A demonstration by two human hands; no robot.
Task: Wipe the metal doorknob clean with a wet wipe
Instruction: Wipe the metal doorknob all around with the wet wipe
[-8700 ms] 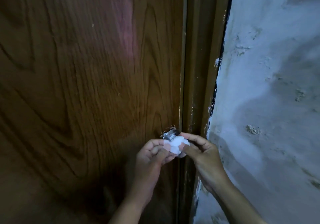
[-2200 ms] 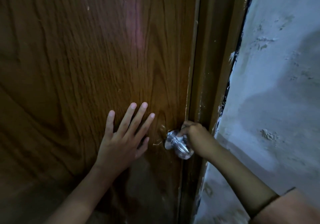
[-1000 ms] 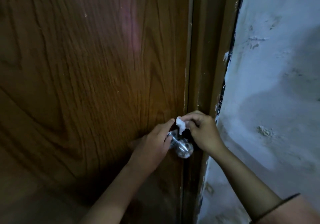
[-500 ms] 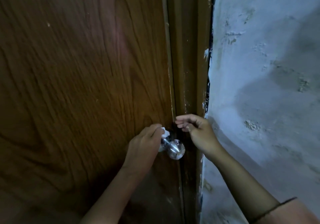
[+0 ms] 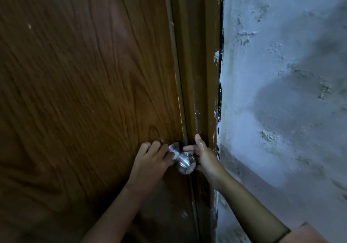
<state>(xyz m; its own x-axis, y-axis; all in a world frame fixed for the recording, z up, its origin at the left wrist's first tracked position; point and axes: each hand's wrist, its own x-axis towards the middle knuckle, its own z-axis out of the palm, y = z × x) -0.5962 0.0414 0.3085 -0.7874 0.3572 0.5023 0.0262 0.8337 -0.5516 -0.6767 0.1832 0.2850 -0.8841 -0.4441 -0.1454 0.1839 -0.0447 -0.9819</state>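
A shiny round metal doorknob (image 5: 185, 163) sticks out of the brown wooden door (image 5: 90, 92) close to its right edge. My left hand (image 5: 152, 161) is curled against the knob's neck from the left. A pale scrap of the wet wipe (image 5: 176, 155) shows between its fingertips and the neck, and the rest of the wipe is hidden. My right hand (image 5: 205, 157) reaches the neck from the right with its thumb up against the door frame. Its fingertips go behind the knob, so I cannot see what they hold.
The brown door frame (image 5: 199, 64) runs straight up beside the knob. A rough, pale plastered wall (image 5: 281, 92) with chipped patches fills the right side. The scene is dim.
The wipe has gone from my right hand to my left. My left hand has curled tighter onto the knob's neck, and my right hand has come in to the neck from the right.
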